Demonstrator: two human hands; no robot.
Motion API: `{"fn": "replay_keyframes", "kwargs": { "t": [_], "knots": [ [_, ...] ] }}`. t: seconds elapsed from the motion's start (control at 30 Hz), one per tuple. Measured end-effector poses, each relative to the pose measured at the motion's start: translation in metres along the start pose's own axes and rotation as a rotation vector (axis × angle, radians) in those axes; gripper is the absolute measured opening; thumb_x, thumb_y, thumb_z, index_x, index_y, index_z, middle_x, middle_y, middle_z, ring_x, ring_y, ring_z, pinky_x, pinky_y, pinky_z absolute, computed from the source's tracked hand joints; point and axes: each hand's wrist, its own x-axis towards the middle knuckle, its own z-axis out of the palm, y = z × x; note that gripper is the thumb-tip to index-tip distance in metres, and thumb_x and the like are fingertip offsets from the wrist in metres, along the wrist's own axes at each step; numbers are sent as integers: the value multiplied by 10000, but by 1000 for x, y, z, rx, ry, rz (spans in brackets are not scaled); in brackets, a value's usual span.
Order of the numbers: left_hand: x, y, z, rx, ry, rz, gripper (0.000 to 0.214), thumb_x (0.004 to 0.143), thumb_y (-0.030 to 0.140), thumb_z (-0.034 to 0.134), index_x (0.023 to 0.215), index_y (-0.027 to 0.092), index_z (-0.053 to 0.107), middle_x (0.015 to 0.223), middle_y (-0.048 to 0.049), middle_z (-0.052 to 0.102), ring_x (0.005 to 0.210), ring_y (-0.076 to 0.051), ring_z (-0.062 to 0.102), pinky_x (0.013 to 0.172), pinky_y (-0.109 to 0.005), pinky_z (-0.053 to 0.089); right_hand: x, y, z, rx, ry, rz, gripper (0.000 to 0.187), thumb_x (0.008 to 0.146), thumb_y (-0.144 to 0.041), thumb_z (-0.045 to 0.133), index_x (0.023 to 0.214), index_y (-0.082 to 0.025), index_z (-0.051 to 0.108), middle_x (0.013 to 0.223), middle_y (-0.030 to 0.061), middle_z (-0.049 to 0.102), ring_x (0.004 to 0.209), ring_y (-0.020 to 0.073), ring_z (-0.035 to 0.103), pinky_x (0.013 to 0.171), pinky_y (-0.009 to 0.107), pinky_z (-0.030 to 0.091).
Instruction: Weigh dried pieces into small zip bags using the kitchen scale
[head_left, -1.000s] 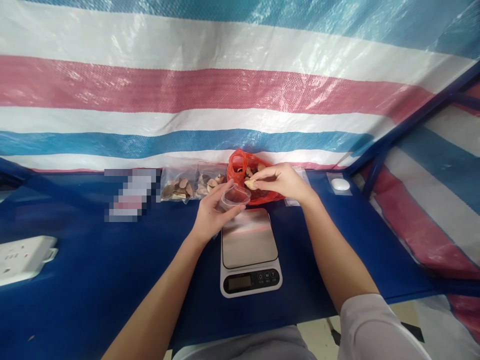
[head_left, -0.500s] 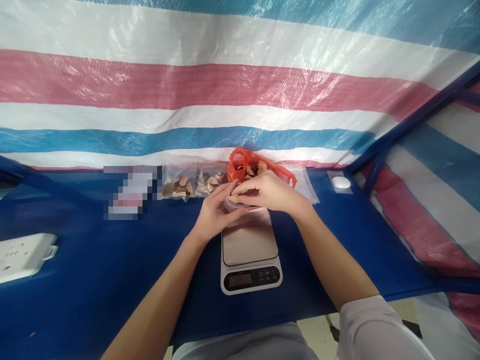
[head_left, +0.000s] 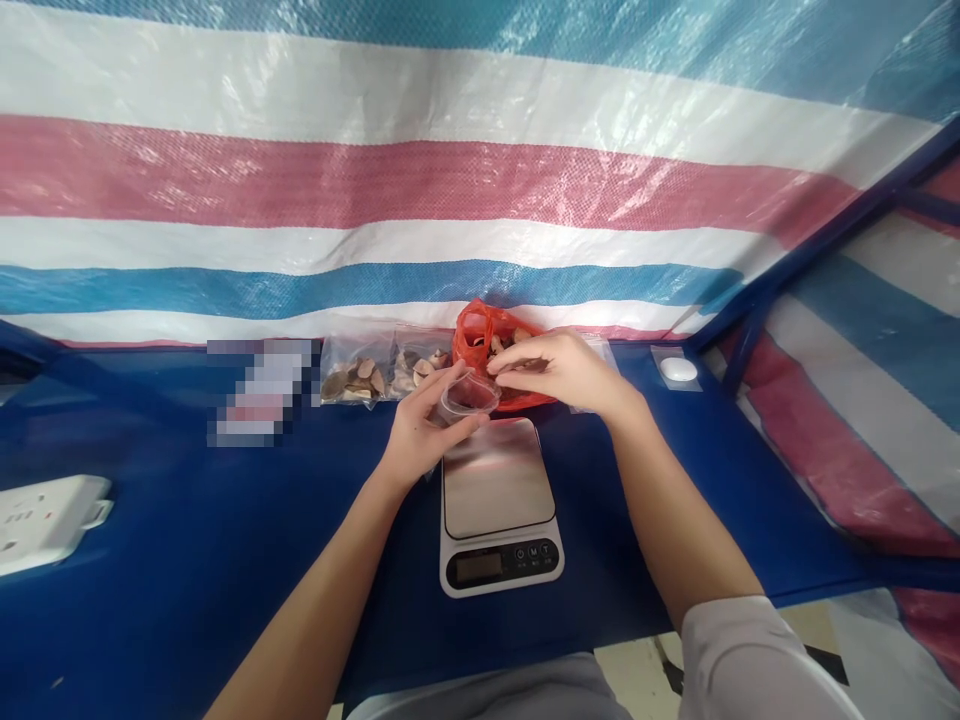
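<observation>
The left hand [head_left: 422, 420] is gripping a clear, thin plastic bag [head_left: 470, 393] beside a flat white-and-silver scale [head_left: 499, 485], seemingly so that its rounded mouth is standing open. The right hand [head_left: 564, 372] is curling over a crinkled red plastic bag [head_left: 472, 338] of brown slices [head_left: 519, 338]; whether it is pinching anything, I cannot tell.

cup [head_left: 470, 395]: clear thin plastic, shiny | scale plate [head_left: 499, 480]: smooth metal-look, satin sheen | scale housing [head_left: 465, 546]: smooth white plastic | red bag [head_left: 469, 352]: crinkled film plastic | dried slices [head_left: 360, 378]: matt, rough | backdrop sheet [head_left: 420, 180]: woven plastic, glossy | table [head_left: 247, 540]: smooth, low sheen | sleeve [head_left: 739, 650]: matt cloth
</observation>
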Motion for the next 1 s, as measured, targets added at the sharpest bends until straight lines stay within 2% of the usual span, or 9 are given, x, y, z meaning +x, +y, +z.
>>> {"fn": "replay_keyframes", "kwargs": {
  "t": [0.13, 0.23, 0.43, 0.53, 0.63, 0.77, 1.0],
  "knots": [
    [0, -2, -1, -19, 21, -22, 641, 749, 499, 819, 1305, 211, 683, 1305, -111, 705, 1296, -324, 607, 1151, -484, 446, -6, 22, -18, -123, 95, 105, 207, 905, -257, 661, 1062, -233, 793, 1091, 21, 792, 960, 207, 742, 897, 312, 546],
    [0, -2, 0, -27, 11, -46, 647, 741, 511, 820, 1299, 211, 687, 1310, -110, 701, 1273, -322, 621, 1136, -472, 464, -7, 36, -22, -276, 94, 182, 230, 912, -216, 640, 1086, -248, 786, 1110, 13, 789, 1006, 213, 738, 938, 311, 528],
    [0, -2, 1, -21, 5, -47, 631, 736, 504, 825, 1284, 219, 696, 1284, -101, 714, 1260, -312, 627, 1125, -466, 474, 2, 46, -4, -593, -76, 223, 228, 946, -233, 587, 1033, -261, 796, 1037, 40, 795, 917, 224, 733, 792, 292, 498],
    [0, -2, 1, -13, 3, -37, 627, 743, 500, 823, 1288, 221, 692, 1279, -95, 718, 1258, -306, 627, 1123, -464, 473, 6, 47, 7, -689, -120, 246, 256, 972, -259, 550, 1072, -255, 786, 1071, 65, 787, 944, 246, 728, 770, 307, 486],
    [-1, -2, 1, -10, 0, -32, 634, 745, 502, 822, 1294, 215, 688, 1267, -99, 722, 1237, -306, 640, 1118, -467, 475, 8, 50, 15, -721, -129, 277, 284, 974, -238, 537, 1136, -279, 768, 1175, 56, 764, 1037, 256, 711, 789, 315, 492],
    [-1, -2, 2, -15, -3, -21, 642, 750, 496, 822, 1309, 216, 679, 1274, -105, 717, 1215, -305, 650, 1096, -458, 490, 8, 56, 22, -725, -121, 300, 278, 992, -262, 518, 1118, -268, 766, 1225, 46, 749, 1114, 240, 682, 829, 306, 504],
    [-1, -2, 2, -11, -1, 0, 625, 761, 489, 817, 1304, 210, 682, 1263, -104, 723, 1211, -294, 653, 1095, -438, 490, 9, 67, 29, -743, -63, 333, 318, 1022, -337, 470, 1119, -273, 766, 1211, 39, 752, 1055, 239, 703, 804, 313, 511]
  ]
}}
